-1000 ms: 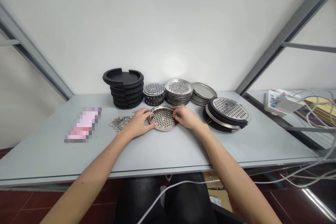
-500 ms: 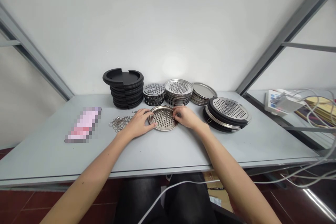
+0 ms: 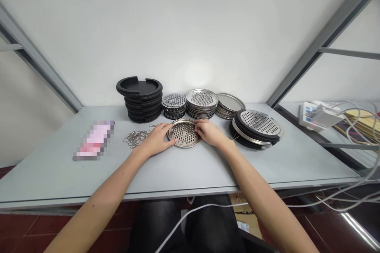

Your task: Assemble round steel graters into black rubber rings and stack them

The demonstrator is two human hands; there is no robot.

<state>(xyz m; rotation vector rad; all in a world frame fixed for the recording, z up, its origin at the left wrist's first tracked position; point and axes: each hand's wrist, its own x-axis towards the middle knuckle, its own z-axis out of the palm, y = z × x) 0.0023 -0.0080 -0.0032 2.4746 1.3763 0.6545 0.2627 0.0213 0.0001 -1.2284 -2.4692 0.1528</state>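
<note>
A round metal grater plate point(image 3: 185, 134) with rows of slots and a raised rim lies flat on the table between my hands. My left hand point(image 3: 156, 140) grips its left rim, the thumb resting at the near edge and the fingers at the far side. My right hand point(image 3: 210, 132) is at the right rim, its fingers curled in against the plate and the fingertips partly hidden. Left of my left hand lies a heap of bent wire clips point(image 3: 135, 139). Behind the plate stand a stack of small grater discs point(image 3: 174, 101) and a stack of larger grater plates point(image 3: 202, 99).
Black rimmed trays point(image 3: 144, 106) are stacked at the back left; plain metal discs point(image 3: 230, 102) lie at the back right. Black-edged round graters point(image 3: 258, 124) are piled to the right. A blurred-out phone point(image 3: 94, 140) lies left. Cables and a power strip point(image 3: 310, 115) are far right.
The fingers of my right hand have shifted very slightly at the plate's right rim. My left hand and the plate look the same.
</note>
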